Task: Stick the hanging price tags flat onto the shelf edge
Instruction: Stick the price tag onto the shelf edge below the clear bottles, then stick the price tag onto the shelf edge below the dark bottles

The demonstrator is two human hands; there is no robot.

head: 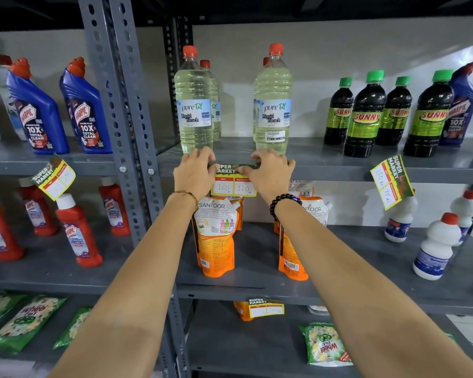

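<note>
A yellow and green price tag (233, 184) marked 160 and 110 lies level against the grey shelf edge (328, 173) below the bleach bottles. My left hand (194, 173) presses its left end and my right hand (271, 174) presses its right end, fingers curled over the top strip. Another tag (54, 177) hangs tilted from the left shelf edge. A third tag (392, 181) hangs askew on the right. A lower tag (265, 308) sits on the shelf edge beneath.
Clear bleach bottles (194, 105) stand just behind my hands. Dark Sunny bottles (363, 115) fill the right, blue Harpic bottles (36, 110) the left. Orange Santoor pouches (216, 236) stand below the tag. A perforated grey upright (126, 105) divides the two racks.
</note>
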